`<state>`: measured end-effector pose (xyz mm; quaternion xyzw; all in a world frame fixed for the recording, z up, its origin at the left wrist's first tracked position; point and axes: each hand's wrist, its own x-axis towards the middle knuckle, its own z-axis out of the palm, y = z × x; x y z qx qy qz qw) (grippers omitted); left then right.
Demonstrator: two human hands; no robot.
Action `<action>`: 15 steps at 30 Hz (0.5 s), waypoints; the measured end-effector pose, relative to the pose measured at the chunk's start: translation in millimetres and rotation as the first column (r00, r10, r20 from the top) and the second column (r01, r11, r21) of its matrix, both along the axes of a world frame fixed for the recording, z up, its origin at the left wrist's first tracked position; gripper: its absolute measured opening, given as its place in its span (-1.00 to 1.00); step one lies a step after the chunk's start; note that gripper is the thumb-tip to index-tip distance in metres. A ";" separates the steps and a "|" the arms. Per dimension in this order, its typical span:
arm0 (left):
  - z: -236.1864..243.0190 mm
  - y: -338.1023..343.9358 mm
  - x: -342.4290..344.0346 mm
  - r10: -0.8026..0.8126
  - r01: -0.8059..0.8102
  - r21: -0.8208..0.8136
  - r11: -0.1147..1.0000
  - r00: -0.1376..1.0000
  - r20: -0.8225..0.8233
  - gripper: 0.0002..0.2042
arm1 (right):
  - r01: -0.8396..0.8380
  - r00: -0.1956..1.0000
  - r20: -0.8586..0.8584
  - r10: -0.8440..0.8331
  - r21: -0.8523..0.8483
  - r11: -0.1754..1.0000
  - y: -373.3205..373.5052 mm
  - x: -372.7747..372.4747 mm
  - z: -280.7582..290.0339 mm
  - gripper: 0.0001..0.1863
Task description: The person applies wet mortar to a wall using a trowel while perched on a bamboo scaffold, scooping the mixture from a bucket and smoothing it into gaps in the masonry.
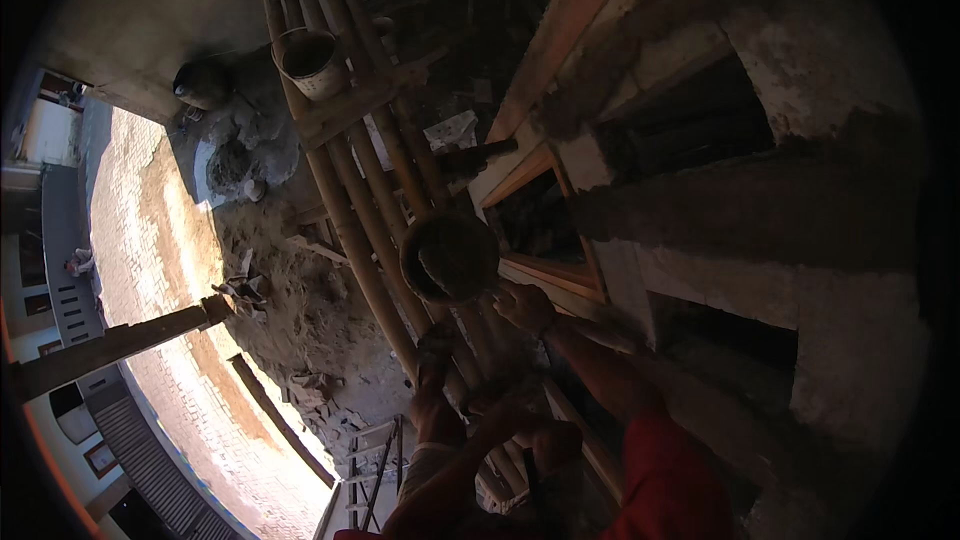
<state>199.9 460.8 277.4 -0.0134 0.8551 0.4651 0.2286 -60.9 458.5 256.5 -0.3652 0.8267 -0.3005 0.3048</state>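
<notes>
A dark round bucket (407, 265) stands on the bamboo scaffold in front of me, with grey mortar-like material (452, 258) inside. My right hand (525, 308) reaches to the bucket's near right rim, its fingers curled at the edge. Closer to my body, my left forearm crosses inward. My left hand (555, 443) looks closed; shadow hides what it holds, if anything. Beside the bucket, my dark-shod foot (435, 348) rests on the bamboo poles (352, 195).
A pale bucket (318, 68) sits farther along the scaffold, by a crosswise board (350, 105). To the right rises a rough wall with openings and a wooden frame (590, 240). Below left lie a soil heap (290, 285), a mortar pile (230, 165) and a metal ladder-like frame (375, 460).
</notes>
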 end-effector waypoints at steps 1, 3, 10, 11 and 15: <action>2.4 2.5 -3.6 -0.023 0.010 -0.138 0.990 0.996 -0.090 -0.69 | -0.010 1.000 -0.011 0.010 0.007 1.000 10.8 -4.4 41.3 -0.54; 9.3 9.6 -11.5 -0.016 -0.005 -0.136 0.991 0.988 -0.154 -0.70 | 0.036 0.999 0.034 -0.037 0.016 0.999 52.5 -24.9 140.1 -0.52; 69.9 -28.8 -68.8 0.215 -0.228 0.353 0.908 0.974 0.077 -0.75 | 0.111 0.953 -0.291 -0.087 0.065 0.992 112.8 -55.7 553.0 -0.51; 74.9 -18.6 -76.4 0.198 -0.219 0.401 0.889 0.976 0.094 -0.76 | 0.117 0.923 -0.373 -0.093 0.043 0.992 134.7 -52.7 592.5 -0.51; 143.4 -4.5 -115.7 0.069 -0.082 0.221 0.972 0.995 0.066 -0.74 | 0.134 0.895 -0.437 -0.090 0.073 0.988 154.3 -31.0 752.2 -0.58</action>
